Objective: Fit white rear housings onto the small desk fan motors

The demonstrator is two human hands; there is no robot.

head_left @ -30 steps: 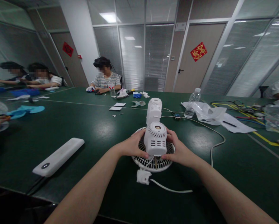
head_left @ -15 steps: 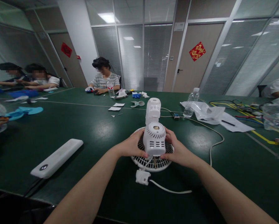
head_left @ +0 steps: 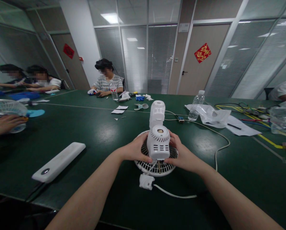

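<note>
A white desk fan lies grille-down on the green table, its motor housing pointing up and its round grille flat on the surface. My left hand grips the housing from the left, my right hand from the right, fingers curled round it. The fan's stand sticks out behind. Its white plug and cord lie just in front of the grille.
A white power bank lies at the left. A water bottle, white paper and cables lie at the right. At the left edge another person's hand holds a fan grille. People sit at the far side.
My hands and the fan have stayed put. At the left edge the other person's hand has lifted a fan grille further into view.
</note>
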